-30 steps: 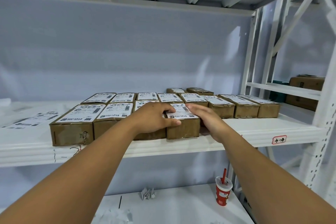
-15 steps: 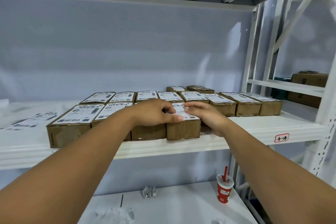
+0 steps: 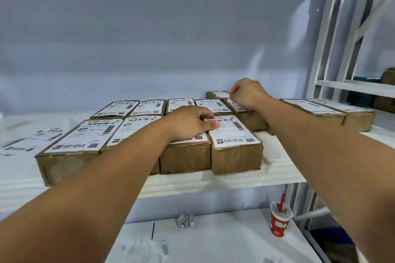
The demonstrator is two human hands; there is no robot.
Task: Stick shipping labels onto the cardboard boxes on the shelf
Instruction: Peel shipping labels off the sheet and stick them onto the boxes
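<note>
Several brown cardboard boxes lie in two rows on the white shelf [image 3: 277, 168], nearly all with a white barcode label on top. My left hand [image 3: 190, 123] rests on the front-row boxes, its bent fingertips pressing the upper left of the label [image 3: 234, 134] on the front right box [image 3: 236, 161]. My right hand [image 3: 248, 94] hovers over the back row with its fingers curled; nothing shows between them. Its fingertips are beside a small far box [image 3: 218, 94] that has a white label on top.
Loose label sheets [image 3: 32, 143] lie on the shelf at the left. Two more labelled boxes [image 3: 359, 117] sit at the right end, by the white rack upright [image 3: 324, 49]. On the lower surface stand a red cup [image 3: 280, 222] and crumpled paper [image 3: 186, 220].
My right hand has left the front right box and risen back over the rear row, curling its fingers. My left hand stays on the front boxes. The camera has moved closer.
</note>
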